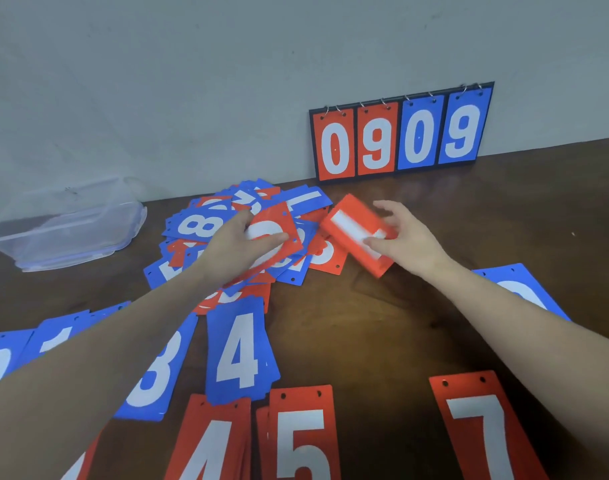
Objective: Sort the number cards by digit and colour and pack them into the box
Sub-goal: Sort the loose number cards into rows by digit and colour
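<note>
Hands meet mid-frame over the card pile (233, 237): left hand (240, 244) pinches a red card (279, 220), right hand (396, 233) grips a red stack (351, 226), long axis slanting lower right; box (67, 230) far left, nearer the left hand.

Head camera looks forward and down, seemingly close above the table (382, 327).

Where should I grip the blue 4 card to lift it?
Pinch the blue 4 card at its far short edge, coming from above. That end lies bare on the table, while its near end overlaps the red 4 card.
</note>
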Demonstrator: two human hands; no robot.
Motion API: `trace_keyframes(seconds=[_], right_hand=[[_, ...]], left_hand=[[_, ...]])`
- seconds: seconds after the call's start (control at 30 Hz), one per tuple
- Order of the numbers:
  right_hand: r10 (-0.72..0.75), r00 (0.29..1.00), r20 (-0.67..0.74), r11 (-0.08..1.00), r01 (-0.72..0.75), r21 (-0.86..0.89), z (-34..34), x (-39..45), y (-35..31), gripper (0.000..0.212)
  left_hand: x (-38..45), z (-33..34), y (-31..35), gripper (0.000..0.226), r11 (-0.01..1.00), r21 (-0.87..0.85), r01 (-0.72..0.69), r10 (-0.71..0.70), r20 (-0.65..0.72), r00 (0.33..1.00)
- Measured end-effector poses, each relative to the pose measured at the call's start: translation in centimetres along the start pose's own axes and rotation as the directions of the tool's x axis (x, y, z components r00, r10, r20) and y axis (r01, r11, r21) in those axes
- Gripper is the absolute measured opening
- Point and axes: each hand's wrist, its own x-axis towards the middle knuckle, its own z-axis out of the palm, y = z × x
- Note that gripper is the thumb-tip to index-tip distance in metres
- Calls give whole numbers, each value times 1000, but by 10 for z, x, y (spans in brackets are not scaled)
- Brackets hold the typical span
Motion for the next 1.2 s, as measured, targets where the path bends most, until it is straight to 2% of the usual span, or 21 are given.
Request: trace_keyframes(seconds=[0.1, 0.17, 0.23, 0.3, 0.4, 0.5, 0.57, 0.77, 0.83, 0.93, 1.03, 1.2], right_hand=[[65, 997, 48, 998, -66, 21, -2, -6, -9, 63], [49, 996, 74, 994, -41, -102, 1, -14, -13, 51], [5, 996, 92, 987, 10, -158, 6, -23, -13, 45], [-14, 996, 86, 997, 21, -71, 8, -30, -13, 43], [41, 995, 92, 994, -50, 101, 6, -37, -15, 47], [123, 974, 191, 954, -169, 247, 6, -44, -16, 63], [154, 958, 240, 916, -229, 329, 7, -48, -22, 65], [100, 948, 302, 847, -241, 474, 21, -60, -46, 31], [111, 934, 338, 808, -283, 517, 29, -65, -54, 27], [106, 941, 321, 756, -286, 588, 40, -68, -60, 28], [118, 933, 339, 793, -294, 533, 50, -72, -70, 23], [80, 909, 409, 861, -269, 431, 67, -70, -77, 19]], left_hand=[[-5, 1, -4, 33, 1000, 22, 20, -20, 16, 1000], [-10, 2, -9, 42, 999, 6, 52, -52, 15, 999], [-18, 2, -10, 36, 995, -40, 86, -85, 31, 996], [-26, 2, -12, 29, 981, -124, 149, -143, 54, 988], [-39, -3, -16, 18, 926, -314, 210, -197, 75, 978], [-52, -7, -24, 13, 881, -423, 214, -186, 108, 977], [-61, -11, -29, 13, 865, -454, 215, -173, 134, 976], [-85, -20, -49, 41, 833, -516, 197, -148, 136, 980], [-94, -23, -54, 52, 819, -545, 180, -131, 129, 983], [-108, -30, -65, 65, 802, -579, 146, -115, 90, 989], [-124, -40, -78, 73, 799, -588, 125, -129, 36, 991], [-148, -59, -103, 71, 798, -587, 134, -203, -52, 978]])
